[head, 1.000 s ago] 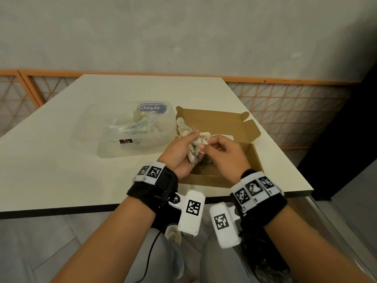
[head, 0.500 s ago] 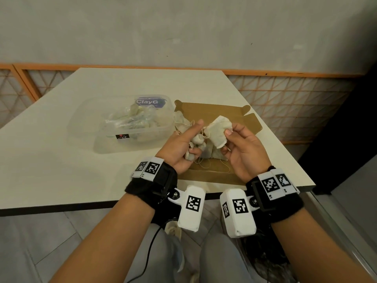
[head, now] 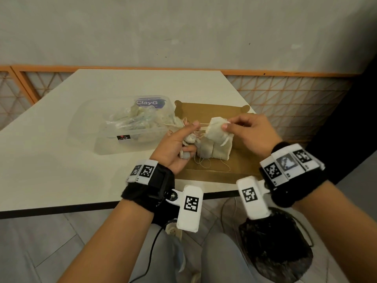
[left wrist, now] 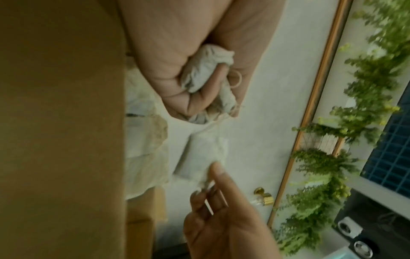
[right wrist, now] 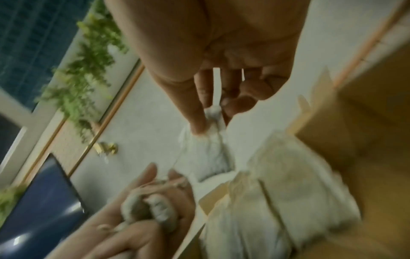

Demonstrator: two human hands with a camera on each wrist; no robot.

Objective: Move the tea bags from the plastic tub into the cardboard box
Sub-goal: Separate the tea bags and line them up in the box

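Head view: nearest is the front edge of the white surface (head: 51,176), a dark rim running left to right just beyond both wrists. The forearms reach over that edge, each with a black wristband carrying white marker blocks. The near left part of the surface is bare and wide. At the near right, the cardboard box (head: 206,172) sits with its front wall almost at the front edge, and its right side lies close to the surface's right edge.

Above the box, the left hand (head: 175,146) is fisted, palm turned inward, fingers curled round a crumpled bunch of tea bags (head: 189,138) with thin strings trailing down. The left wrist view shows the bags squeezed between palm and fingers (left wrist: 199,98).

Just right of it, the right hand (head: 251,133) is raised over the box and pinches the top corner of one tea bag (head: 216,131) between thumb and forefinger, the other fingers loosely bent. Strings run from this bag to the left hand's bunch. In the right wrist view the pinch is plain, though blurred. Below it, more bags (head: 220,151) stand upright inside the box.

Further left, beside the box, stands the clear plastic tub (head: 106,129), with more tea bags inside. Beyond it the surface is open up to the far edge, near a grey wall (head: 183,33) with an orange rail.
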